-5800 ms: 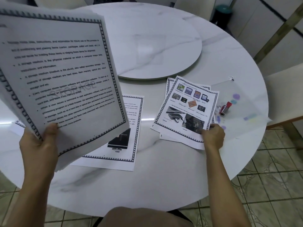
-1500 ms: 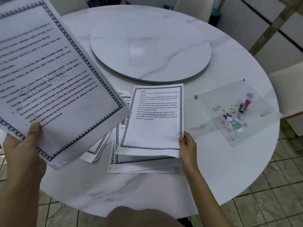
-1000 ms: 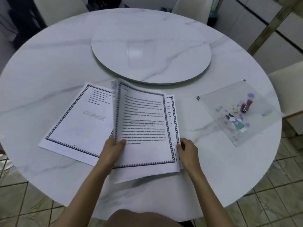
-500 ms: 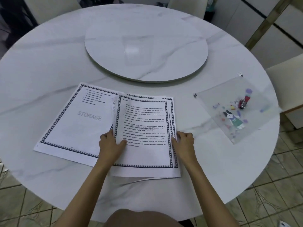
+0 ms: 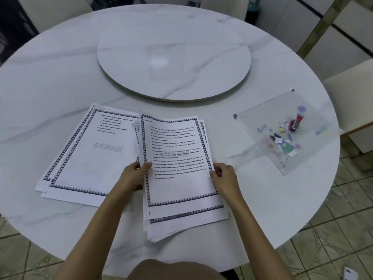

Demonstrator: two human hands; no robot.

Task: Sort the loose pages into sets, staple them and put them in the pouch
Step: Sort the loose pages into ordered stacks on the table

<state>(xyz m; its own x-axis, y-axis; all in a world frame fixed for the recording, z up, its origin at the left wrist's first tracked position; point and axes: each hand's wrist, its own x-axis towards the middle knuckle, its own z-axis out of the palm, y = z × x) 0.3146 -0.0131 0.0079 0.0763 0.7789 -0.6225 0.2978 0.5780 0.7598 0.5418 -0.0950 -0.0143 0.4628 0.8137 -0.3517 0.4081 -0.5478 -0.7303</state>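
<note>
Left hand [image 5: 132, 177] and right hand [image 5: 224, 176] clamp opposite edges of the near page stack [image 5: 177, 150], likely squaring it for stapling; the stapler [image 5: 295, 123] lies on or in the pouch [image 5: 260, 119], far right.

Table [image 5: 60, 77]: round, white marble-look top with grey veining.
Turntable [image 5: 173, 57]: round disc of the same marble finish, set at the table's centre, reflecting a pale rectangle of light.
Chairs: cream upholstered, one at upper left [image 5: 56, 15], one at the far side [image 5: 222, 7], one at the right [image 5: 351, 93] with a wooden edge.
Floor [image 5: 333, 229]: beige patterned tiles.
Wall panels [image 5: 323, 37]: white with dark seams, behind a slanted brass-coloured strip [image 5: 316, 25].
Small white item [image 5: 351, 273]: on the floor at lower right, possibly a card; too blurred to identify.
</note>
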